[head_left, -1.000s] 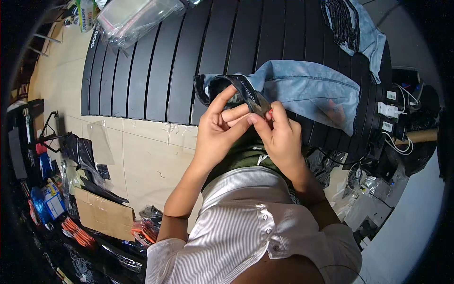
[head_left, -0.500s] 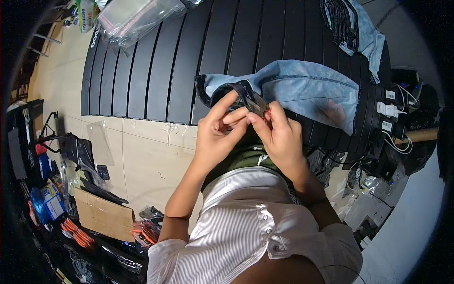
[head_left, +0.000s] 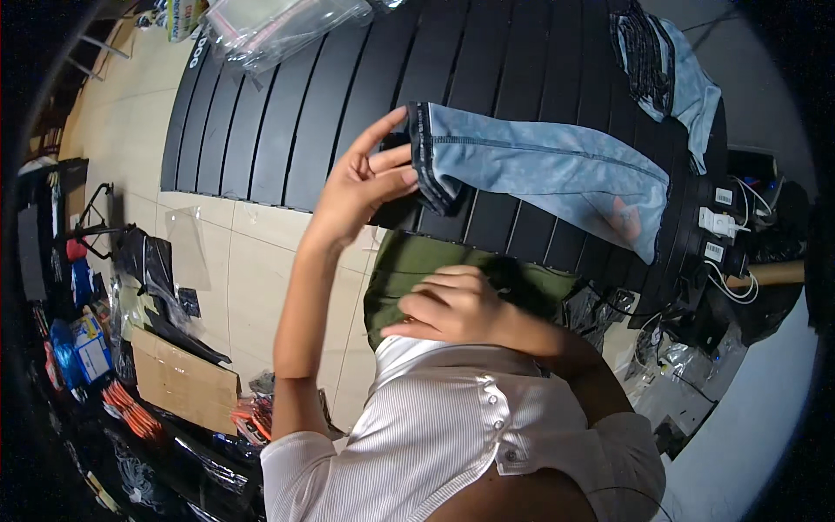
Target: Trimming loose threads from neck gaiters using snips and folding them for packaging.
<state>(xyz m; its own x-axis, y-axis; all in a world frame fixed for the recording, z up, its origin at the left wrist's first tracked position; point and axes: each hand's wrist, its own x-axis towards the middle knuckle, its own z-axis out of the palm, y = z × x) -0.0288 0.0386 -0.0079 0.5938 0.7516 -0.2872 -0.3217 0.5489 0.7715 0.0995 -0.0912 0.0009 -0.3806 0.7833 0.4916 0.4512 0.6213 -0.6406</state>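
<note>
My left hand (head_left: 365, 187) pinches the blue garment (head_left: 539, 170) at its dark hem; right hand (head_left: 452, 304) loose, empty.
Soft, light, floppy cloth, I judge; best gripped at that firmer banded edge.

The garment (head_left: 548, 165) is pale washed blue (dark-banded at its edge); the slatted table (head_left: 287, 113) black.

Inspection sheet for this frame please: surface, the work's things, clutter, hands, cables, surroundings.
Surface: black slatted table.
Work's things: light blue garment with dark waistband, lying on the slats.
Clutter: clear plastic bags at the far edge; second blue garment far right.
Hands: left hand grips the waistband end; right hand holds nothing, near the torso.
Cables: white cables and plugs at right.
Surroundings: tiled floor; cardboard box; orange items.
</note>
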